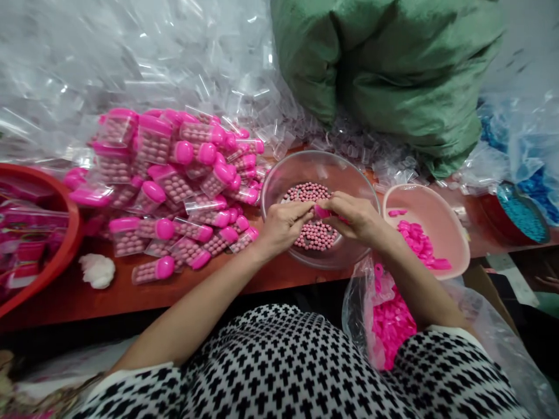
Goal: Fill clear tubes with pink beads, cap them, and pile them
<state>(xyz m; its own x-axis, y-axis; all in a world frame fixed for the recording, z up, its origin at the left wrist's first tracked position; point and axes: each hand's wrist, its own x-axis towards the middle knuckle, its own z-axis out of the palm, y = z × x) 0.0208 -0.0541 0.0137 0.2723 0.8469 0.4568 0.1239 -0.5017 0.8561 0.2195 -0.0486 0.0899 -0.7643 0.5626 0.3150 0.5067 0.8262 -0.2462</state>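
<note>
Cross-print garment (279,372): worn by the person at work, black crosses on white, filling the foreground below the counter's edge.
Clear plastic heap (131,52): banked along the far side, glossy pieces spilling toward the middle; partly blurred.
Counter (122,295): reddish, running across the scene beneath bowls and piles.
Green sack (402,75): bulging and creased, sitting among the clear plastic beyond the bowl.
Capped packs (170,180): piled left of center, see-through with bright pink lids, packed with pink beads and lying at all angles.
Clear bowl (279,180): on the counter in front of the person, just beside the packs.
Red tub (73,233): at far left, holding pink items, cut off by the frame.
Pale pink basin (437,212): right of the bowl, with loose pink parts (413,241) inside.
Plastic bag (356,297): below the basin, by the right forearm, bearing more such parts.
Hands: together over the bowl; the right hand (351,215) pinches a pink piece (322,212), while the left hand (283,221) meets it, fingertips bunched, its own grip impossible to tell.
White tuft (97,270): on the counter, near the tub.
Pink piece: at the fingertips, above the beads.
Pink beads (317,235): scattered across the bowl's bottom.
</note>
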